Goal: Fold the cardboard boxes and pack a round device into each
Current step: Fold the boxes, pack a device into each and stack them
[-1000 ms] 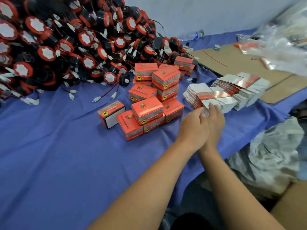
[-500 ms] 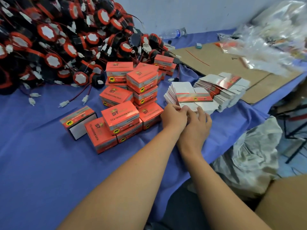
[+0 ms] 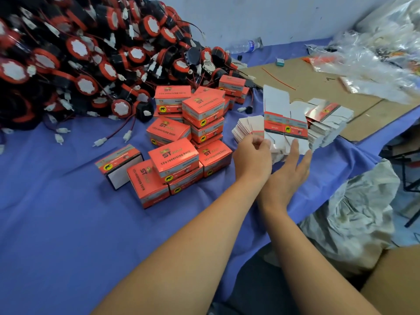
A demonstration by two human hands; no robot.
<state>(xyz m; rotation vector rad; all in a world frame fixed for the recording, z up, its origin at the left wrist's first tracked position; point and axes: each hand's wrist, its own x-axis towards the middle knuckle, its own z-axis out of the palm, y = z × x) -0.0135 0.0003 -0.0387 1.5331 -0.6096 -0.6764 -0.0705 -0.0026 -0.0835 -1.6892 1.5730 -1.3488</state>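
Note:
A flat unfolded box blank [image 3: 285, 120], white with an orange printed band, is raised upright above the stack of flat blanks [image 3: 327, 126]. My left hand [image 3: 252, 156] pinches its lower left corner. My right hand [image 3: 287, 176] lies with fingers stretched out against the blank's lower edge. To the left, several folded orange boxes [image 3: 175, 158] are piled on the blue cloth; one box [image 3: 119, 165] shows a white end. A big heap of round black-and-red devices [image 3: 91, 64] with wires and white plugs fills the back left.
A brown cardboard sheet [image 3: 306, 87] lies behind the blanks, with clear plastic bags [image 3: 377, 55] at the far right. A water bottle [image 3: 245, 45] lies by the wall. The table edge runs down the right, with a crumpled grey bag [image 3: 352, 212] below it.
Both hands were down on the near stack of blanks. Now the left hand has lifted one blank upright off the stack, and the right hand's fingers have spread flat beside it.

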